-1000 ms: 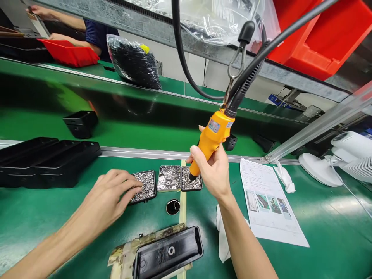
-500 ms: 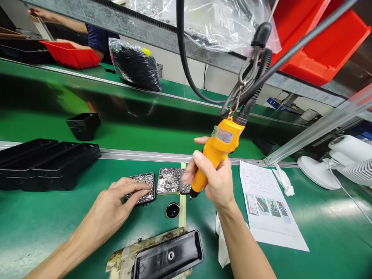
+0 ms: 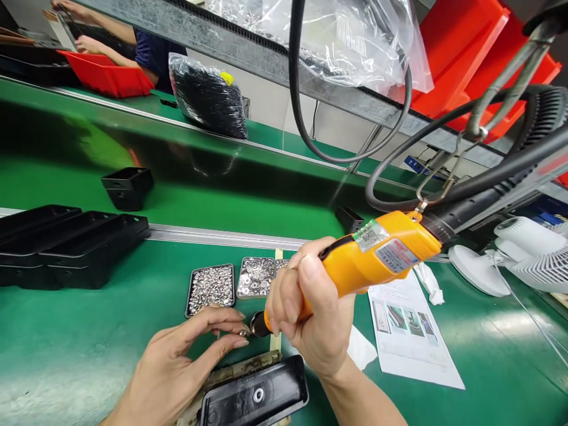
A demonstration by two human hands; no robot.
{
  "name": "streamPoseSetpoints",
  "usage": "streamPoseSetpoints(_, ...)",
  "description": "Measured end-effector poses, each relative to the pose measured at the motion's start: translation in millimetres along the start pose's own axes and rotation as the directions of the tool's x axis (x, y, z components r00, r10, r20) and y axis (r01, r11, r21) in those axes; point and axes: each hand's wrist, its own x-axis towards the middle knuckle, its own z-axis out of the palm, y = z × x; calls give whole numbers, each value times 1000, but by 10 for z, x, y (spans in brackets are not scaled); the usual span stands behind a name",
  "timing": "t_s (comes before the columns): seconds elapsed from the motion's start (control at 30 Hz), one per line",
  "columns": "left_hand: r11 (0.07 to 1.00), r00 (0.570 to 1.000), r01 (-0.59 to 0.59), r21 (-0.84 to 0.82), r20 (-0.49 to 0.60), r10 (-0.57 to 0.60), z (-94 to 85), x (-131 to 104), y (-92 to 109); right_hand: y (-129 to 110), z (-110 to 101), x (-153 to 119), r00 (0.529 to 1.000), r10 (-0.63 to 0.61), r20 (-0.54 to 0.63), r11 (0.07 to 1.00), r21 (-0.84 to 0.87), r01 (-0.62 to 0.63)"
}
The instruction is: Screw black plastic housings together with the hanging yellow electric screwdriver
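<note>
My right hand [image 3: 317, 307] is wrapped round an orange electric screwdriver [image 3: 386, 254], tilted with its dark nose toward my left fingertips. My left hand [image 3: 173, 364] pinches a small silver screw [image 3: 242, 333] between thumb and fingers, right at the driver's tip; whether bit and screw touch is hard to tell. Below them a shallow black plastic housing [image 3: 279, 387] rests on a worn fixture [image 3: 239, 365], a silver ring-shaped washer [image 3: 258, 395] in its middle. Just beyond my left hand lies a square black tray [image 3: 188, 296] of small silver screws.
Washers [image 3: 256, 277] fill another tray; a third is partly hidden. Black housings [image 3: 93, 248] stand at left, a printed sheet [image 3: 417, 355] and white fan [image 3: 474, 266] at right. A cable [image 3: 295, 89] loops overhead. Across the bench, a person's arms [image 3: 115, 35] work by a red bin [image 3: 106, 74].
My left hand has left the screw tray and come nearer with a screw. My right hand has swung the screwdriver over, its tip now down and left, at my left fingers.
</note>
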Motion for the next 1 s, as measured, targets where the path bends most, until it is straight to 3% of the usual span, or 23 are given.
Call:
streamPoseSetpoints(0.5,999,1000,-18,50,-18,19,7,-29,58,152,48,-152,998,67,7,986,-151,-65)
streamPoseSetpoints(1.0,975,980,-196,106,30,194,27,-26,22,208,33,-154,998,43,48,990,-135,-36)
